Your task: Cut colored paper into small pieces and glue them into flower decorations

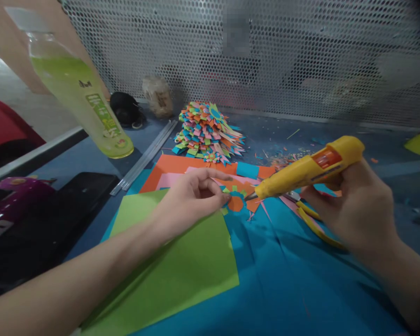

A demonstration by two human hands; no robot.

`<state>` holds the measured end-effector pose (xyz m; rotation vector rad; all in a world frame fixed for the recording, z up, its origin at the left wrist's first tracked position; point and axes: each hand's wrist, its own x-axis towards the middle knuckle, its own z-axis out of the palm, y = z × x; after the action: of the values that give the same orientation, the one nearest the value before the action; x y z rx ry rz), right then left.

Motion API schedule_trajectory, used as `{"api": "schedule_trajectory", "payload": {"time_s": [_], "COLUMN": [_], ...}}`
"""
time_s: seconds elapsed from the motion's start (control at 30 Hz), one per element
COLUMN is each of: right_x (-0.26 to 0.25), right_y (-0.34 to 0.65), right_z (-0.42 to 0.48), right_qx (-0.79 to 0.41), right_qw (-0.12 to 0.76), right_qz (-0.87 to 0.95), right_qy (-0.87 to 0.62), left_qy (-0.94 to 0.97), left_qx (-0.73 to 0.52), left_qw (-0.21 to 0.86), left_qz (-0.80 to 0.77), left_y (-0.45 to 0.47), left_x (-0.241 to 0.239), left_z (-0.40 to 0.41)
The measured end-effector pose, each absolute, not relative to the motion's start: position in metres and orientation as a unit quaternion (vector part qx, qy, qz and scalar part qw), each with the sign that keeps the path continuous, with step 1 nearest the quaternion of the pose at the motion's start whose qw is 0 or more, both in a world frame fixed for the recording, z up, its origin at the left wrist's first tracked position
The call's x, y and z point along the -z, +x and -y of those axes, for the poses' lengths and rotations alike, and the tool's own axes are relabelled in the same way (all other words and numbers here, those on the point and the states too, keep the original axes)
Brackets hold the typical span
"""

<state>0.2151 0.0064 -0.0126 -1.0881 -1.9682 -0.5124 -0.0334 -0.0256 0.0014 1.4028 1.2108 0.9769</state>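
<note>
In the middle lies a small paper flower (235,202), an orange disc with a blue ring and green tabs around it. My left hand (200,192) pinches its left edge between thumb and finger, the index finger stretched out above. My right hand (362,205) grips a yellow glue gun (301,170) with an orange window. Its metal tip points down-left, right at the flower's right edge; whether it touches cannot be made out. Green paper (182,266) is under my left forearm, on top of blue paper (283,280). Scissors (313,221) with yellow handles lie beneath my right hand.
Behind the sheets stands a layered, multicoloured paper cone (208,130). Clear glue sticks (145,156) lie left of it, near a drink bottle (80,88). A black phone-like slab (80,200) and a purple object (17,200) are at left. Paper scraps (294,158) litter the back; a perforated metal panel (266,70) rises behind.
</note>
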Motion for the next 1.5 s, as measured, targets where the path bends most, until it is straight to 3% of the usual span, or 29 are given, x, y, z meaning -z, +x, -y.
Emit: {"api": "schedule_trajectory", "payload": {"time_s": [0.23, 0.57, 1.5], "right_x": [0.0111, 0.0124, 0.0113], "right_y": [0.2138, 0.2135, 0.2159], "right_z": [-0.0057, -0.0052, -0.0053], "right_qx": [0.226, 0.159, 0.191], "right_qw": [0.400, 0.408, 0.406], "right_qz": [0.775, 0.776, 0.778], "right_qy": [-0.434, -0.454, -0.440], "left_qy": [0.592, 0.556, 0.543], "left_qx": [-0.398, -0.416, -0.421], "left_qw": [0.503, 0.505, 0.514], "left_qz": [-0.488, -0.512, -0.513], "left_y": [-0.0346, -0.0338, -0.0319], "left_x": [0.0007, -0.0017, -0.0040], "left_z": [0.0252, 0.0242, 0.0261]}}
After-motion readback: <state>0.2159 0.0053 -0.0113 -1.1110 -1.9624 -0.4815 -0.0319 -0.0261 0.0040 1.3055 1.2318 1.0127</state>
